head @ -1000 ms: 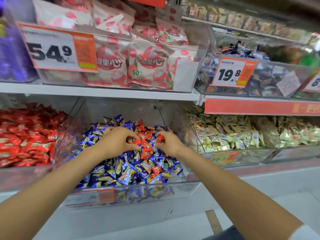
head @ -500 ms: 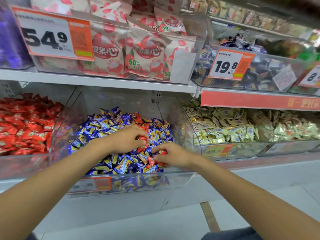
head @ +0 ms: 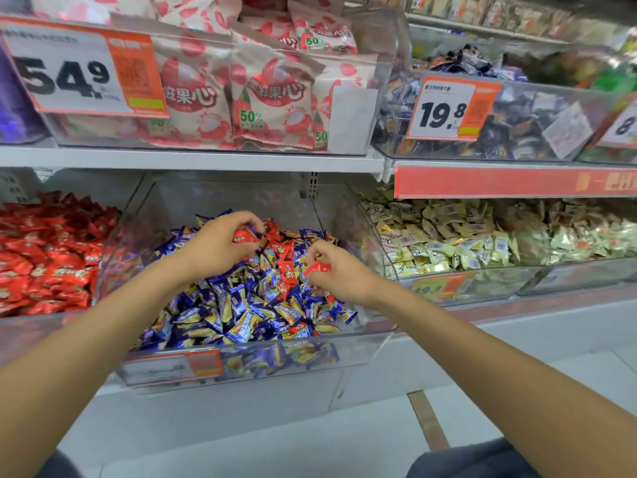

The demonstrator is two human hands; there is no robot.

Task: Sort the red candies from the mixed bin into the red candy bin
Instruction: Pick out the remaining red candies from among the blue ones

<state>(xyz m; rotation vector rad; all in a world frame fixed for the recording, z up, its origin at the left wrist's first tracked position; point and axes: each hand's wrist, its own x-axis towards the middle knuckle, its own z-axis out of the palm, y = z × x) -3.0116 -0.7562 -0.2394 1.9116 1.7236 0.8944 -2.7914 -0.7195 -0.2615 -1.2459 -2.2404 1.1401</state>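
The left hand (head: pixel 220 251) curls its fingers round a red candy (head: pixel 243 236). The right hand (head: pixel 341 276) pinches another. More red candies (head: pixel 286 258) wait in the mixed bin (head: pixel 348 353); the red candy bin (head: pixel 34 334) sits left.

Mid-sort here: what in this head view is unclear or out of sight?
Head view, left hand: its fingers cover the red candies it grips; count unknown.
Right hand: the red candy it pinches is blurred; one or several, cannot tell.
Red candy bin: cut off by the left edge.
Mixed bin: blue candies may bury more reds.
Price label on it: too blurred to read.
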